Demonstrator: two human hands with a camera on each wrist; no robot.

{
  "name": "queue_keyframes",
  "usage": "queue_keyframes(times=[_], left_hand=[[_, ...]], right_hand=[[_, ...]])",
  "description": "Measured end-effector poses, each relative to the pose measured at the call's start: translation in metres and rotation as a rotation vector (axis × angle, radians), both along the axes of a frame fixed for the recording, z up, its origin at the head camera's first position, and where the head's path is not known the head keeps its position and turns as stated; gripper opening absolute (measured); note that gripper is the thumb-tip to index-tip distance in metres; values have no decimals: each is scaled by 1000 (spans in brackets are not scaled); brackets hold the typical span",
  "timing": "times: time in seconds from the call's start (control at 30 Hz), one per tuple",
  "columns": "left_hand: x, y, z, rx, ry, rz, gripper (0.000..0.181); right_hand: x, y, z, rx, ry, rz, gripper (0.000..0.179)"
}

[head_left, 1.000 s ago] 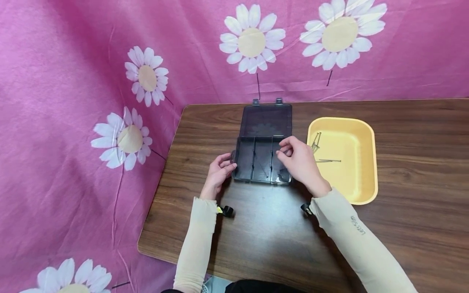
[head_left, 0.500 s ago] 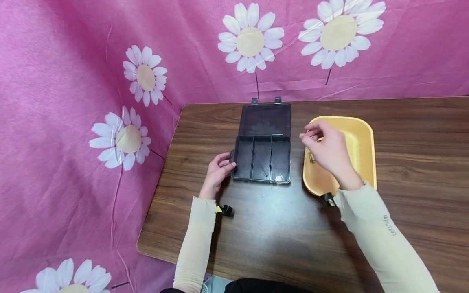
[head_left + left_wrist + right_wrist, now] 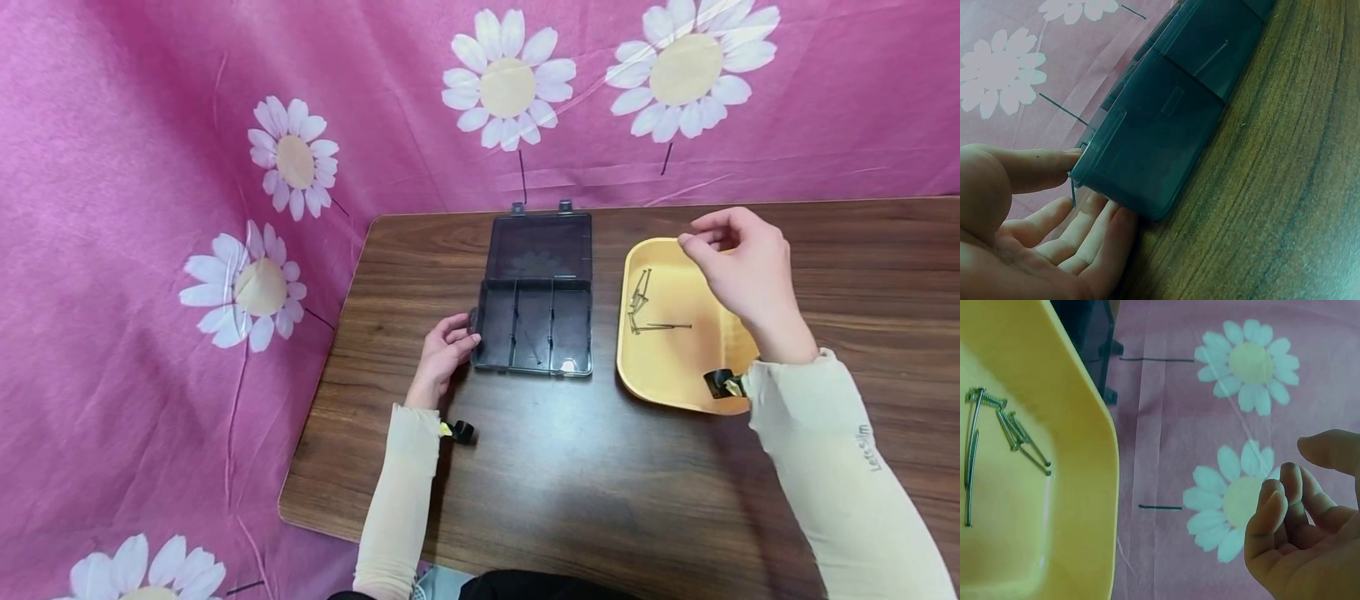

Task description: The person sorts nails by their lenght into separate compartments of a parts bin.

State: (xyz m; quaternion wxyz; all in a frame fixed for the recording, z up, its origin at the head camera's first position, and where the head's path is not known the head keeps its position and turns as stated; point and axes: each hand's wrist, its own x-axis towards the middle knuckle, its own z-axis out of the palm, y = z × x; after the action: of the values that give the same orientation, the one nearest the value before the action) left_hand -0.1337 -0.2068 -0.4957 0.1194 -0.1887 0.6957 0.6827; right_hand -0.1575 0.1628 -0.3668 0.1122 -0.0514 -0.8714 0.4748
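A dark see-through organizer box (image 3: 497, 325) lies with its lid (image 3: 542, 247) folded back on the table. One nail (image 3: 534, 350) lies in its middle compartment. My left hand (image 3: 442, 358) holds the box's left side; in the left wrist view the thumb is on the rim and the fingers are against the end wall. My right hand (image 3: 753, 271) hovers over the back right of a yellow tray (image 3: 675, 387), fingers loosely bent and nothing between them. Inside the tray, toward its left, are several screws (image 3: 1013, 428) and long nails (image 3: 971, 469).
The wooden table (image 3: 540, 475) carries the box and, to its right, the tray, with a gap between them. A pink cloth with daisies (image 3: 507, 87) hangs behind and left of the table.
My right hand has moved from above the box's right compartment, rightward across the tray to its back right. The left hand stays at the box.
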Motion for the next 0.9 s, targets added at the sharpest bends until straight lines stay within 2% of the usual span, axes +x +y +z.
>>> queue_keyframes(times=[0.17,0.27,0.37,0.5,0.8,0.9], left_hand=[[1,-1,1,-8,7,0,44],[1,-2,0,-7,5,4,45],[1,-3,-1,-3,3,7,45],[0,-3,0,-11,-6,6,45],[1,-1,2,-16,-10,-3,45],[2,0,1,-8,-7,-4,45]], right_hand=[[-5,3,-1,-137,-20,20,15],[-8,3,-4,-175,-40,55,11],[-12,4,-9,-143,-77,89,12],[-21,5,-19,-76,-139,124,23],[-40,7,-50,-14,-276,186,34],[-44,7,-60,33,-291,198,32]])
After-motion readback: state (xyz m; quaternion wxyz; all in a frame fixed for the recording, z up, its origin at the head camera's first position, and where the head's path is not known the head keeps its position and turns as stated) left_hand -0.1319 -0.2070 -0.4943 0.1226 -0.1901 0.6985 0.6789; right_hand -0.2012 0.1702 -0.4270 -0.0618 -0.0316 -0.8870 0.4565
